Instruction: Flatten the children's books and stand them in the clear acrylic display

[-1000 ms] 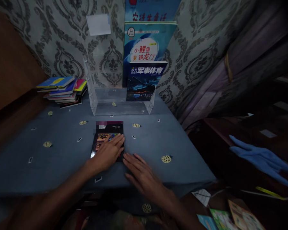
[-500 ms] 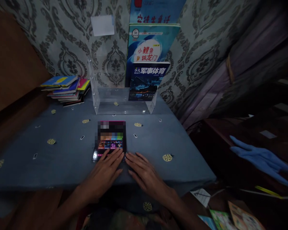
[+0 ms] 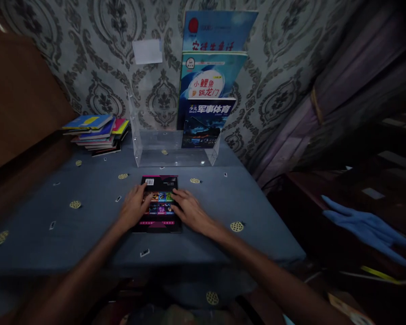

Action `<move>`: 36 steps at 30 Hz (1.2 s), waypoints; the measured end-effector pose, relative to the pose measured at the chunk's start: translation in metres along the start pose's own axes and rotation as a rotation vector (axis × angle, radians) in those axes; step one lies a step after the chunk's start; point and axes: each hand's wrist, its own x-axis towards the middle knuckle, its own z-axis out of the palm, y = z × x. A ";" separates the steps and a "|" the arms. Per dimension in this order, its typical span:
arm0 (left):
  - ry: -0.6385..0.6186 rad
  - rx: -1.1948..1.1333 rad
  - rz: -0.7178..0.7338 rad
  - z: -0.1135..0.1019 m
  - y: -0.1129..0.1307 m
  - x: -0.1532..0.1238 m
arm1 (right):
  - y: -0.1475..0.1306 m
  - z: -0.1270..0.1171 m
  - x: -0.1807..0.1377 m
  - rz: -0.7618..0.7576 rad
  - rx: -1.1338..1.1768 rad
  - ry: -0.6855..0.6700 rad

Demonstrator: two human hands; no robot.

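A black book [image 3: 160, 228] lies flat on the blue cloth, with a white barcode label near its far edge and rows of small coloured pictures across its middle. My left hand [image 3: 133, 206] rests over the book's left side, fingers stretched forward and thumb apart on the cover. On the opposite side, my right hand [image 3: 191, 211] lies over the right edge with its fingers spread. Both hands touch the book, which stays down on the table. Parts of its side edges are hidden under my hands.
Behind the book stands a clear acrylic rack [image 3: 171, 158] holding several books, a dark-blue one [image 3: 205, 126] in front. Several stacked books [image 3: 96, 131] sit at the back left of the table [image 3: 98, 225]. A blue glove [image 3: 362, 225] lies on a dark surface at right.
Both hands have moved forward from the book's near edge and apart, to its left and right sides. The view has tilted up slightly. The book lies in about the same place.
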 end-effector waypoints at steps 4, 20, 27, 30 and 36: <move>0.048 -0.565 -0.229 -0.012 -0.006 0.015 | 0.000 -0.004 0.011 0.030 0.084 0.010; -0.184 -1.100 -0.183 -0.055 0.046 0.055 | 0.032 -0.037 0.032 0.454 1.084 0.000; -0.100 -0.786 0.351 -0.071 0.051 0.052 | 0.023 -0.071 0.026 -0.005 0.788 0.396; -0.289 -0.432 0.489 -0.052 0.025 0.025 | 0.035 -0.049 -0.002 -0.114 0.450 0.316; -0.455 -0.017 0.515 -0.020 -0.009 -0.018 | 0.053 -0.020 -0.039 -0.129 0.094 0.083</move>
